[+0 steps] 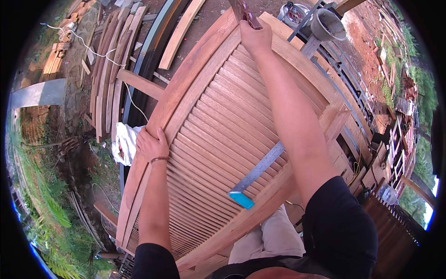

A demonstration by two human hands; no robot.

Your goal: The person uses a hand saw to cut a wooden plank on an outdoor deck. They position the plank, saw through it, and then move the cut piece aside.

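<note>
A large louvered wooden shutter (218, 125) with many slats in a broad frame lies in front of me. My left hand (153, 145), a beaded bracelet at its wrist, grips the left frame edge, thumb on top and fingers toward the outer side. At the far end of the panel, my right hand (257, 38) is closed round a dark red-brown handle (245, 15). It looks like a hand saw's handle; the rest of the tool is mostly cut off by the upper edge. A try square (241, 199) with a turquoise stock and steel blade rests on the slats near my right forearm.
Long planks (111, 69) are stacked at the left beside dark metal beams (151, 51). A grey bucket (329, 25) stands at the far right. A white cloth bag (126, 143) sits by the shutter's left edge. A pale cable (88, 46) crosses the planks.
</note>
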